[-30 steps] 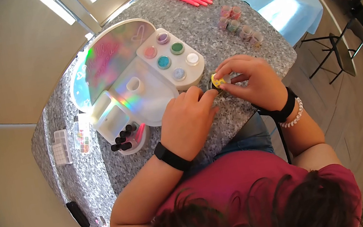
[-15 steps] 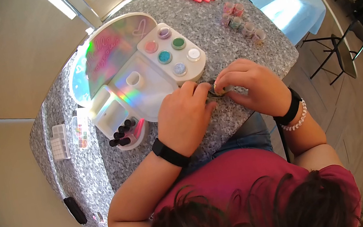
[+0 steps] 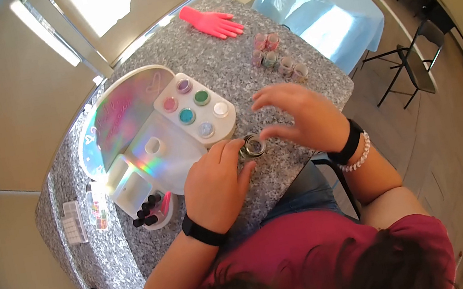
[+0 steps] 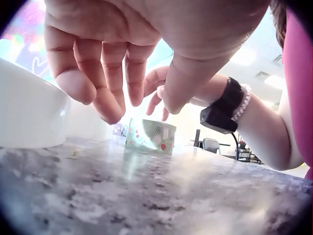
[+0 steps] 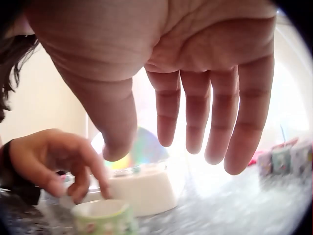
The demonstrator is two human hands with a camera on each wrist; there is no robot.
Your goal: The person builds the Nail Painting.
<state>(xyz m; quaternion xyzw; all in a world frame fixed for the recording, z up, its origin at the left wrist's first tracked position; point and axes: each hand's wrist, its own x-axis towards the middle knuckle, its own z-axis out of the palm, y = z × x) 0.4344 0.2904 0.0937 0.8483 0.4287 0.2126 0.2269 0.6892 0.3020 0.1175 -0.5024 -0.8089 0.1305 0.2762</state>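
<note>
A roll of pale green decorative tape (image 3: pixel 253 146) with a flower and berry print lies flat on the granite table. In the left wrist view the tape roll (image 4: pixel 150 137) shows its printed side beyond the fingers. My left hand (image 3: pixel 213 179) is beside it, fingertips right at its rim, thumb apart from the fingers. To the other side hovers my right hand (image 3: pixel 301 117), its fingers extended and thumb spread, holding nothing. From the right wrist, the tape roll (image 5: pixel 103 218) stands below and left of that hand.
Left of the hands is a white case (image 3: pixel 175 160) with an iridescent mirror, several glitter pots and black-capped bottles. Farther back lie several tape rolls (image 3: pixel 270 58) and a pink model hand (image 3: pixel 213 22). Small plastic boxes (image 3: pixel 74 223) sit at the left edge.
My right hand has let go of the small patterned thing it pinched and drawn away, fingers spreading. The tape roll now shows on the table between my hands. The head view has shifted.
</note>
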